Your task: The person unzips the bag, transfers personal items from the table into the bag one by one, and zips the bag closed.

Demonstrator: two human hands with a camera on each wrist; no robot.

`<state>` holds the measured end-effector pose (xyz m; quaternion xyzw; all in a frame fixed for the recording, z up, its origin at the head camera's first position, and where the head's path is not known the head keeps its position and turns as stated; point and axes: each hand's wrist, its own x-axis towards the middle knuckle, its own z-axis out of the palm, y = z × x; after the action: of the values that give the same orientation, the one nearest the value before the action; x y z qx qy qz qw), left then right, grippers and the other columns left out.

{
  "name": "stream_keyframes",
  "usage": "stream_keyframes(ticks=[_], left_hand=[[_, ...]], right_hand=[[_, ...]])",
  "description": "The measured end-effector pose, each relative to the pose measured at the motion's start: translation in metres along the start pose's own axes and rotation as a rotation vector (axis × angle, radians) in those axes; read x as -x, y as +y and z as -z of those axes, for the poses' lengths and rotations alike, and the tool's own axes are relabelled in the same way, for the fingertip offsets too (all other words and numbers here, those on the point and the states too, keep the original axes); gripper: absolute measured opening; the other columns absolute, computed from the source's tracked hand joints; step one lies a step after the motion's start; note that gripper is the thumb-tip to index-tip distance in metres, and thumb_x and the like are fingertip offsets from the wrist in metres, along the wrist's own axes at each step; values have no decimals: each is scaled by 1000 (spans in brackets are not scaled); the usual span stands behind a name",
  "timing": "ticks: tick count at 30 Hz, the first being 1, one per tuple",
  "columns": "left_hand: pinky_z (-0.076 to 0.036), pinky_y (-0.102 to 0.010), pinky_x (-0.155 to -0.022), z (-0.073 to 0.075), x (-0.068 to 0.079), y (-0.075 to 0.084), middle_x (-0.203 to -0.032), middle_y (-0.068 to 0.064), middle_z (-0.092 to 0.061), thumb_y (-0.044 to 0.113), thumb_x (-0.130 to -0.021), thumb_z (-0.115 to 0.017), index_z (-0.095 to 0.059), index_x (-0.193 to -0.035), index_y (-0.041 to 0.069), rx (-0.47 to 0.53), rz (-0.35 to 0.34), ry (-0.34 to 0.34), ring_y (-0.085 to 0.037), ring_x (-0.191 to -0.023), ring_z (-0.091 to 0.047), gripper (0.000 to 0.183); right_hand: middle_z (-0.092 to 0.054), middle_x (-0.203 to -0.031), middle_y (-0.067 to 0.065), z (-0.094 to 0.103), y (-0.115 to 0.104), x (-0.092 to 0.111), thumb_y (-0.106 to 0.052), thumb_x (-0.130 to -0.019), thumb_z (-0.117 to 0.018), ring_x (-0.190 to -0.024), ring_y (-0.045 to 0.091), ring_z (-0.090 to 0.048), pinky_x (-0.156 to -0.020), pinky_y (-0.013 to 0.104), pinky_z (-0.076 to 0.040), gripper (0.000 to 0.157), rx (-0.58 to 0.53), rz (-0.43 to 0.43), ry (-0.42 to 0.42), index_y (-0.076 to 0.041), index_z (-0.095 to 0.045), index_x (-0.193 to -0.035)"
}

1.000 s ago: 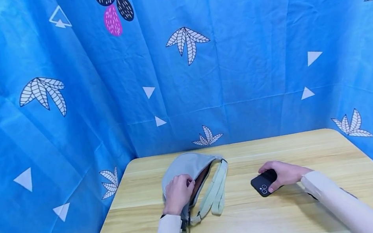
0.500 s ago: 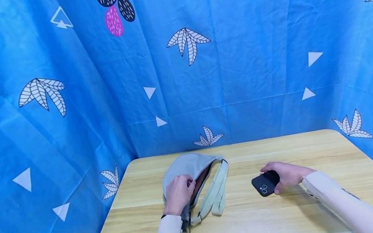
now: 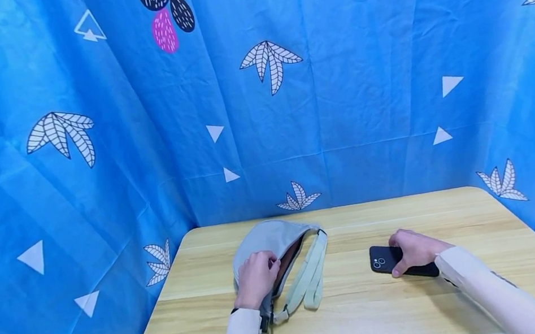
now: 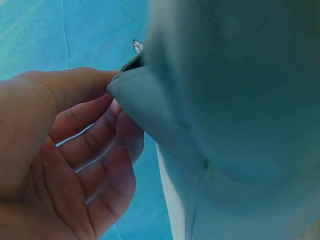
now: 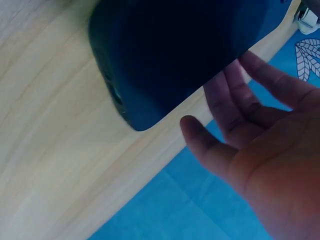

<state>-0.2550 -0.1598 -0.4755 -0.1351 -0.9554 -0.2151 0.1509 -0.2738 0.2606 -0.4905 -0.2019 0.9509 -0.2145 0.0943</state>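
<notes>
A grey waist bag (image 3: 267, 236) lies at the left of the table, its mouth gaping on the right side and showing a brownish lining. My left hand (image 3: 256, 277) pinches the edge of that mouth between thumb and fingertips. In the left wrist view, the other fingers of the left hand (image 4: 65, 135) curl below the pinched fabric (image 4: 150, 95). To the right, my right hand (image 3: 415, 249) grips a black smartphone (image 3: 386, 253) across its long edges, camera side up. The right wrist view has the phone (image 5: 170, 55) close over the wood, fingers along its far edge.
A pale green strap (image 3: 312, 263) loops from the bag's right side onto the wooden table (image 3: 351, 321). Blue patterned curtain (image 3: 359, 91) encloses the table at the back and both sides, right up to its edges.
The smartphone has turned in my right hand from a slant to nearly sideways, its plain end now showing past the palm. The right hand shifted slightly right. My left hand and the bag stayed put.
</notes>
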Motion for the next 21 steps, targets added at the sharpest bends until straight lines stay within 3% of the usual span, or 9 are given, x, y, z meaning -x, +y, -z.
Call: stream_keyframes(ticks=[14, 21], left_hand=[[-54, -36, -63, 2, 0, 1, -84, 0, -76, 23, -95, -73, -78, -88, 16, 11, 6, 4, -10, -68, -64, 11], [-54, -35, -63, 3, 0, 2, -85, 0, -76, 23, -95, -73, -78, -88, 15, 13, 5, 3, -10, -68, -64, 11]], right_hand=[[-58, -79, 5, 2, 6, 9, -36, -70, -93, -71, 18, -53, -64, 29, -44, 52, -103, -146, 10, -1, -61, -89], [-64, -90, 6, 11, 15, 10, -34, -83, -85, -80, 17, -56, -71, 30, -46, 46, -177, -141, -67, 3, -65, -102]])
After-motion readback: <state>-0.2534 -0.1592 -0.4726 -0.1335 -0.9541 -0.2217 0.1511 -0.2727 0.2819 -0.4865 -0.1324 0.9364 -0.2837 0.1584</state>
